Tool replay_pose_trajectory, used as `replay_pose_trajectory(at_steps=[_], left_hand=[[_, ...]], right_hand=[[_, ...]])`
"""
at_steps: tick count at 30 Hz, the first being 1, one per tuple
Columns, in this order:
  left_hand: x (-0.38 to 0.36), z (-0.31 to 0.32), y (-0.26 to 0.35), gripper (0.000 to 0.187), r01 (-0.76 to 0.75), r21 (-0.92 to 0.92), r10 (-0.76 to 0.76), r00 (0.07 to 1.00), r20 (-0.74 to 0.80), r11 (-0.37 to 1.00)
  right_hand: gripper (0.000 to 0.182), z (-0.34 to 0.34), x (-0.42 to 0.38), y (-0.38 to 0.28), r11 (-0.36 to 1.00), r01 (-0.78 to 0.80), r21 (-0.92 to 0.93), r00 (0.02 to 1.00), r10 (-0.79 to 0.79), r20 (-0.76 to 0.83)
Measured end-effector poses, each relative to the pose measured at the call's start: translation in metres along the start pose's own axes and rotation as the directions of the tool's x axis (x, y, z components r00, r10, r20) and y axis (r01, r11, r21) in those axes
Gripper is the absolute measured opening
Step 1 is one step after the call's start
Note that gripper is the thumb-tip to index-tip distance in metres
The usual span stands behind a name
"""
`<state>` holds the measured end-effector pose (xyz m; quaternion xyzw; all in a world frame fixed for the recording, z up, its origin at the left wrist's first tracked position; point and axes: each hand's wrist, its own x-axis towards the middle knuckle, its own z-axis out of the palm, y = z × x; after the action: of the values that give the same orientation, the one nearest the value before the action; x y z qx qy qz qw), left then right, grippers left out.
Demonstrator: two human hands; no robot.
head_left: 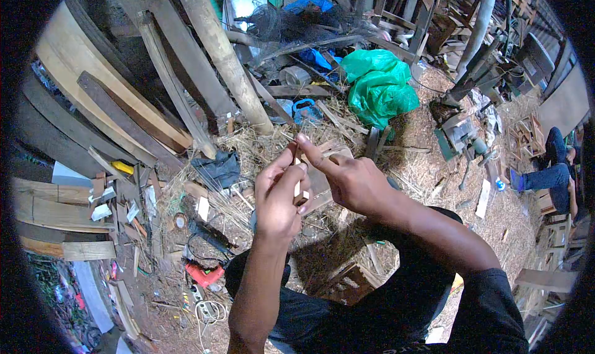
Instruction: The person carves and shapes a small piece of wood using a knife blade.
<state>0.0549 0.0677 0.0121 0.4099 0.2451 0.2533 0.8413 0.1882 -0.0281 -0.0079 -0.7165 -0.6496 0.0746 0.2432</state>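
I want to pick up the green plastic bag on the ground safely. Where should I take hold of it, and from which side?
Grip the green plastic bag at its bunched upper folds, coming from above with an open hand. It lies crumpled and soft on the straw, so the raised creases likely give the best hold; planks and clutter crowd its left side.

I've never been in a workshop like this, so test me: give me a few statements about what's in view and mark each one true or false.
1. Both hands meet on one small wooden piece. True: the left hand and right hand pinch it together.
2. A green plastic bag lies beyond the hands. True.
3. The ground is bare tile. False: straw and wood scraps cover it.
4. The red tool is in the right hand. False: it lies on the ground at lower left.
5. Planks lean at the left. True.
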Motion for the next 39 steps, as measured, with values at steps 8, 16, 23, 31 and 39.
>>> replay_pose_trajectory(at_steps=[8, 16, 23, 31, 39], left_hand=[[0.0, 0.005, 0.001, 0.017, 0.005, 0.06, -0.006, 1.0, 0.003, 0.998], [0.012, -0.007, -0.007, 0.023, 0.1, 0.032, -0.1, 0.995, -0.006, 0.994], [0.022, -0.007, -0.005, 0.044, 0.022, -0.111, -0.027, 0.999, -0.046, 0.994], [0.025, -0.004, -0.007, 0.036, 0.038, -0.164, -0.044, 0.999, -0.032, 0.986], [0.022, 0.0, -0.005, 0.041, 0.043, -0.168, -0.03, 0.997, 0.078, 0.985]], right_hand=[[0.088, -0.009, -0.002, 0.007, 0.995, -0.005, 0.095, 0.997, -0.003, 0.079], [0.093, -0.013, 0.002, 0.031, 0.983, 0.084, 0.166, 0.99, -0.101, 0.096], [0.086, -0.021, 0.001, 0.023, 0.859, -0.023, 0.511, 0.996, 0.063, -0.061], [0.093, -0.003, 0.005, 0.028, 0.953, 0.13, 0.273, 0.976, -0.074, -0.204], [0.081, -0.004, -0.003, 0.022, 0.977, 0.066, 0.203, 0.986, -0.033, -0.161]])
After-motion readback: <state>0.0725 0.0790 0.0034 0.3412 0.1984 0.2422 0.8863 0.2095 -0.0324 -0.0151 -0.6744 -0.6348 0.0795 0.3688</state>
